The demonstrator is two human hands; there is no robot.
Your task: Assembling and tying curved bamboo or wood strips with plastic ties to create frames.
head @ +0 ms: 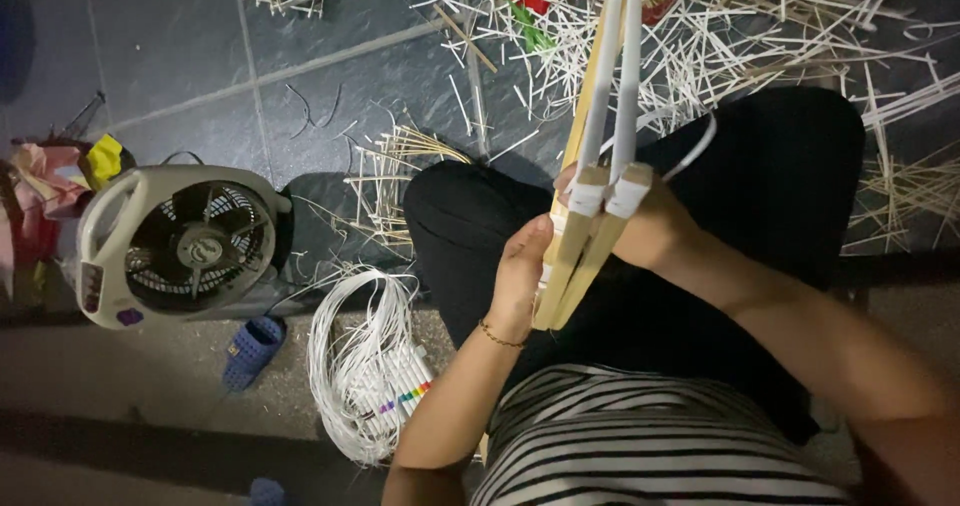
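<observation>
Both hands, left (520, 271) and right (650, 228), have their fingers closed around the sticks (600, 156): light, stiff, probably brittle, best gripped at the taped bases.

I see dim, uneven light: brightest beyond my grip, deep shadow below it, edges soft and dark.

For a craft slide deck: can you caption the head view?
Both hands hold wooden sticks wrapped with white cord, fan on the floor.
</observation>
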